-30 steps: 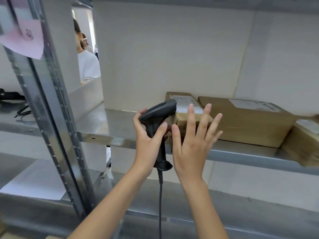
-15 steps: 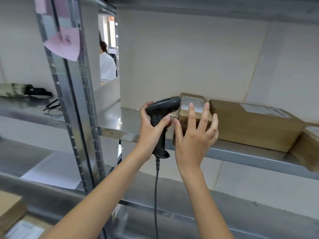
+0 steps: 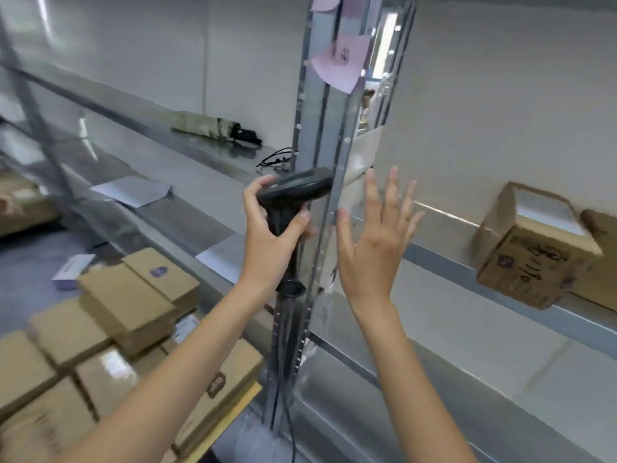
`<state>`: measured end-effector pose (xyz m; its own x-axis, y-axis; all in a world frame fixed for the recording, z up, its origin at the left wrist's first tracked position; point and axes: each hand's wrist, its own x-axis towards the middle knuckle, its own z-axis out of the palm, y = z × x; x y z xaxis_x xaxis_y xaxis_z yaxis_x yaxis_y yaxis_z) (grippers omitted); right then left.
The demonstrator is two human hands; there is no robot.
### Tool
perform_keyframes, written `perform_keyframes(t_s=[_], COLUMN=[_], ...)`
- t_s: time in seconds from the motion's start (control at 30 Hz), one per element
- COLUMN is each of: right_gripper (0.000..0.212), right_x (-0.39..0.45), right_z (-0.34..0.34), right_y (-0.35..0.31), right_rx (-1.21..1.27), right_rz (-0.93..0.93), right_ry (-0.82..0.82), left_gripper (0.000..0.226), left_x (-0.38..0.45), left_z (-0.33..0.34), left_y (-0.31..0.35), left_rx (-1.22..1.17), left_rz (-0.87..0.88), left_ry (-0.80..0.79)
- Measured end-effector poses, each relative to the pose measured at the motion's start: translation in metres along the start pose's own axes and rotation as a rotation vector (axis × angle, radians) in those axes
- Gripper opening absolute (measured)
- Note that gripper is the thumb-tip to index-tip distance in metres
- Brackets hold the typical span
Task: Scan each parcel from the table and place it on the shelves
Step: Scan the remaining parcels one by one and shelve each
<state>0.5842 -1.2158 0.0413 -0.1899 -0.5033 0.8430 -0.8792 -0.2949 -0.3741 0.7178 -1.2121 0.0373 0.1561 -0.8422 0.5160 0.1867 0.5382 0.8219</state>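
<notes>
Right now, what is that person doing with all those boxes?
A person is putting parcels away on metal shelves. The left hand grips a black scanner by its handle. The right hand is open and holds nothing. One small box sits on the shelf to the right. A pile of boxes lies lower left, not yet shelved.

Pink paper note (image 3: 340, 63) stuck high on the upright. Folded camouflage-patterned umbrella (image 3: 208, 126) lying on the far left metal level; tangled black cord (image 3: 276, 159) just right of it. White paper sheet (image 3: 132, 190) lying lower left.
</notes>
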Motion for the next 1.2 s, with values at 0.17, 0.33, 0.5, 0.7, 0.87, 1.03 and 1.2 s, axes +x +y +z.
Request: perform_keyframes(t_s=[0.17,0.33,0.5,0.7,0.87,1.03,1.2], right_gripper=[0.062,0.062,0.065,0.08,0.086,0.087,0.09], right_x=[-0.039,-0.093,-0.153,-0.199,-0.22,-0.227,-0.227], right_z=[0.062,0.109,0.144,0.194,0.252,0.315,0.366], right_y=[-0.068,-0.127,-0.164,-0.18,-0.188,-0.194,-0.195], right_rx=[0.129,0.248,0.268,0.269,0.305,0.229,0.189], right_rz=[-0.017,-0.032,-0.079,-0.1,-0.098,-0.126,-0.157], right_ry=[-0.327,-0.58,-0.796,-0.993,-1.153,-1.293,-1.394], left_gripper=[0.054,0.053,0.054,0.055,0.055,0.056,0.058], left_x=[-0.021,-0.054,-0.09,-0.108,-0.108,-0.096,-0.079], left_z=[-0.102,-0.186,-0.242,-0.284,-0.307,-0.324,-0.337], left_y=[0.017,0.028,0.025,0.0,-0.028,-0.062,-0.099], left_rx=[0.112,0.221,0.329,0.373,0.391,0.408,0.427], left_rz=[-0.065,-0.086,-0.132,-0.201,-0.298,-0.352,-0.409], left_ry=[0.202,0.374,0.489,0.612,0.731,0.82,0.938])
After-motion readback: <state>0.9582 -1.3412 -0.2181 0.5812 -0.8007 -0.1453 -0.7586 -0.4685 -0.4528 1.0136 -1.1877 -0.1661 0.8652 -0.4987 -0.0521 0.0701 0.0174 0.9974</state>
